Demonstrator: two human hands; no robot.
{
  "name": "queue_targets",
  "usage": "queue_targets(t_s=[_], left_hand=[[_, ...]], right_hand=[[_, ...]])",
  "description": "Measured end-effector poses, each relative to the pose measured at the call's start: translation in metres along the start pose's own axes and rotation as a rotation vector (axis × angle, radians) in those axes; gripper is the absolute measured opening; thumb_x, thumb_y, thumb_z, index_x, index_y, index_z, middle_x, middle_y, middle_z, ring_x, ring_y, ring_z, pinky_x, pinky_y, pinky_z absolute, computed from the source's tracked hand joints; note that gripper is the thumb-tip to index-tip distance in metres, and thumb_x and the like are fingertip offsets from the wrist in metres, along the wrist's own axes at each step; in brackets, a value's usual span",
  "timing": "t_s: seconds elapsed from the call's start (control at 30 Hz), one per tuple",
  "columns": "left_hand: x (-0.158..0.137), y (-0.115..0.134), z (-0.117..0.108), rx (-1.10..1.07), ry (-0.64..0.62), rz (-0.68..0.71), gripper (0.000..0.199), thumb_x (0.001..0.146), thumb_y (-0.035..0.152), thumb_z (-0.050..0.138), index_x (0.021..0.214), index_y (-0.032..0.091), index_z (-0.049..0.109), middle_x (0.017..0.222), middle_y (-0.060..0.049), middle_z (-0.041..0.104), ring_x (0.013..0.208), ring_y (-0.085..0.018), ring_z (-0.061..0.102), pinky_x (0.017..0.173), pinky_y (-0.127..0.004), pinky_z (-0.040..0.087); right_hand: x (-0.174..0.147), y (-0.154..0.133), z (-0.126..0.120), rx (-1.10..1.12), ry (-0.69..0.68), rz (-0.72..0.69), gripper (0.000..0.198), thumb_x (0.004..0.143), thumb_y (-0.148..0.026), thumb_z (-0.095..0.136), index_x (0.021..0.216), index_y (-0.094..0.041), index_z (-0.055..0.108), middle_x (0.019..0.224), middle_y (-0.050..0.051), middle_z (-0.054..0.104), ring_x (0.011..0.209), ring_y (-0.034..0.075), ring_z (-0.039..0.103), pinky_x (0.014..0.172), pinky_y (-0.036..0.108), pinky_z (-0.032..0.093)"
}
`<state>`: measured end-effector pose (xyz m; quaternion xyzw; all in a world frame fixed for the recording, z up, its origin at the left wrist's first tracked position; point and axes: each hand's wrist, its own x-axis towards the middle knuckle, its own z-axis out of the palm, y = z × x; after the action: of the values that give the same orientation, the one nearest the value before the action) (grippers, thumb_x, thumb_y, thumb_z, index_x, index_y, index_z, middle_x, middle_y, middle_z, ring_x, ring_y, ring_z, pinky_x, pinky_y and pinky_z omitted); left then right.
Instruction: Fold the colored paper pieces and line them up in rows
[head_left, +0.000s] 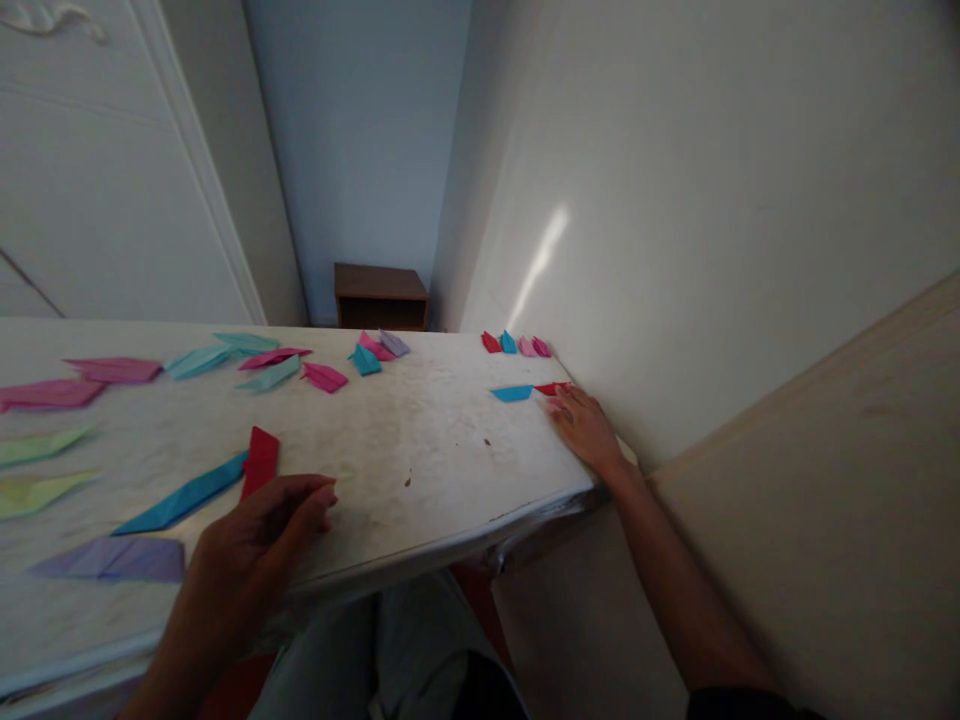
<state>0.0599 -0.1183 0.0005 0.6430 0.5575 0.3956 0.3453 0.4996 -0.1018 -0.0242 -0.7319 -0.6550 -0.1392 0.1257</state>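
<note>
My left hand (pixel 266 535) hovers over the near edge of the white table, fingers curled in toward the thumb, with nothing visible between them. Just behind it lie a red folded paper strip (pixel 260 458) and a long blue folded paper (pixel 184 495), their ends meeting. A purple folded paper (pixel 112 558) rests left of that hand. At the table's right end, my right hand (pixel 585 425) lies with outstretched fingers over a small red folded paper (pixel 551 388), partly covering it. A blue folded paper (pixel 512 394) sits end to end with the red one. Something pinkish shows under the fingertips.
Several pink, teal and yellow-green folded papers (pixel 112 370) spread over the table's left side. Small finished-looking folds (pixel 508 342) stand in a row at the far right edge, others (pixel 366 358) mid-back. A wall (pixel 675 200) borders the right; a brown cabinet (pixel 381 283) stands behind.
</note>
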Motion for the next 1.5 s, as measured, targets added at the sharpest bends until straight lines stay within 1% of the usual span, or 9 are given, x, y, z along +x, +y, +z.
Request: queue_targets(t_s=[0.17,0.3,0.57,0.9,1.0,1.1,1.2,1.33,1.5], left_hand=[[-0.006,0.007,0.003,-0.028,0.050,-0.058,0.031,0.075,0.052,0.061,0.087,0.024,0.068,0.072,0.001,0.070,0.068,-0.017,0.066,0.064,-0.023,0.052],[-0.006,0.008,0.004,-0.046,0.059,-0.066,0.030,0.074,0.052,0.061,0.086,0.025,0.068,0.074,0.001,0.071,0.067,-0.018,0.067,0.063,-0.023,0.052],[-0.005,0.006,0.004,-0.014,0.073,-0.022,0.026,0.076,0.052,0.061,0.083,0.029,0.069,0.071,0.001,0.070,0.066,-0.019,0.067,0.062,-0.027,0.053],[-0.003,0.001,0.000,-0.009,0.022,-0.006,0.034,0.074,0.056,0.062,0.086,0.025,0.069,0.074,0.001,0.071,0.067,-0.018,0.066,0.061,-0.024,0.051],[0.000,-0.002,-0.003,0.012,-0.038,0.020,0.035,0.074,0.055,0.062,0.087,0.023,0.069,0.072,0.000,0.071,0.065,-0.018,0.066,0.058,-0.023,0.051],[-0.001,0.001,-0.005,-0.011,-0.034,0.050,0.034,0.078,0.052,0.060,0.086,0.020,0.068,0.066,-0.001,0.069,0.063,-0.017,0.065,0.057,-0.023,0.051],[-0.006,0.008,-0.009,-0.061,-0.020,0.087,0.031,0.081,0.048,0.059,0.084,0.018,0.067,0.065,-0.002,0.068,0.062,-0.017,0.065,0.057,-0.024,0.052],[-0.012,0.014,-0.026,0.049,0.087,0.157,0.027,0.083,0.042,0.056,0.083,0.018,0.068,0.071,-0.003,0.069,0.063,-0.016,0.064,0.061,-0.026,0.052],[-0.014,-0.002,-0.067,0.385,0.310,0.191,0.029,0.083,0.044,0.056,0.090,0.018,0.068,0.086,-0.006,0.068,0.070,-0.017,0.061,0.069,-0.029,0.051]], right_hand=[[0.014,-0.001,0.004,0.002,-0.129,0.031,0.050,0.098,-0.038,0.034,0.136,-0.011,0.051,0.142,0.016,0.049,0.136,0.027,0.039,0.112,0.045,0.031],[0.020,0.002,0.007,0.009,-0.146,0.079,0.049,0.098,-0.037,0.034,0.136,-0.011,0.051,0.143,0.017,0.047,0.137,0.027,0.038,0.112,0.047,0.030],[0.019,0.005,0.014,0.070,-0.052,0.050,0.051,0.096,-0.036,0.035,0.135,-0.006,0.050,0.139,0.022,0.050,0.134,0.032,0.041,0.110,0.051,0.032],[0.009,-0.007,0.002,0.269,0.086,0.098,0.061,0.092,-0.039,0.041,0.140,-0.003,0.039,0.141,0.024,0.047,0.131,0.031,0.044,0.109,0.048,0.035],[0.004,-0.018,-0.004,0.332,0.159,0.073,0.056,0.091,-0.040,0.042,0.136,-0.006,0.045,0.129,0.022,0.058,0.122,0.031,0.052,0.107,0.050,0.036],[-0.003,-0.040,-0.013,0.486,0.196,0.082,0.050,0.090,-0.044,0.043,0.125,-0.010,0.057,0.114,0.018,0.066,0.103,0.028,0.062,0.095,0.045,0.046],[-0.012,-0.070,-0.023,0.697,0.127,0.129,0.047,0.090,-0.047,0.046,0.117,-0.013,0.063,0.096,0.011,0.071,0.081,0.022,0.066,0.076,0.035,0.052],[-0.024,-0.107,-0.032,0.904,-0.103,0.089,0.042,0.089,-0.051,0.049,0.101,-0.016,0.069,0.072,0.004,0.068,0.059,0.016,0.060,0.055,0.025,0.048],[-0.023,-0.134,-0.032,0.923,-0.226,-0.066,0.040,0.088,-0.053,0.049,0.087,-0.019,0.071,0.064,0.002,0.064,0.056,0.016,0.056,0.054,0.025,0.046]])
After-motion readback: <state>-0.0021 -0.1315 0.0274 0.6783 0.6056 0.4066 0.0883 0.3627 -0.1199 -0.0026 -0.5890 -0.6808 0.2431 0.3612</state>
